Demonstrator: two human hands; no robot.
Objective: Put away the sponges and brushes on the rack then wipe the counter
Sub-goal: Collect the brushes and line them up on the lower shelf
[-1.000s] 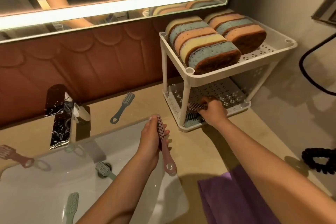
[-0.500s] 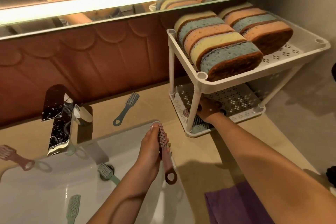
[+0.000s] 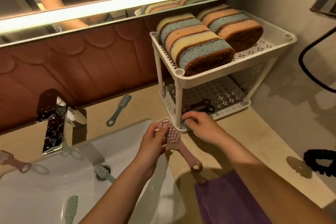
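Evidently mid brush stage: sponges point(image 3: 196, 42) filled the top shelf of the rack point(image 3: 227, 78) at upper right, and dark brushes point(image 3: 201, 107) lay on its bottom shelf. The left hand point(image 3: 154, 143) gripped a pink brush point(image 3: 174, 140) by the head just left of the front post point(image 3: 177, 100), while the right hand point(image 3: 198, 127), fingers loosely bent and seemingly empty, hovered at the shelf lip. Next move probably meant feeding that brush low between the posts; open counter point(image 3: 263, 132) lay at right above the purple cloth point(image 3: 227, 202), and the sink point(image 3: 127, 138) edge ran beneath the left hand.
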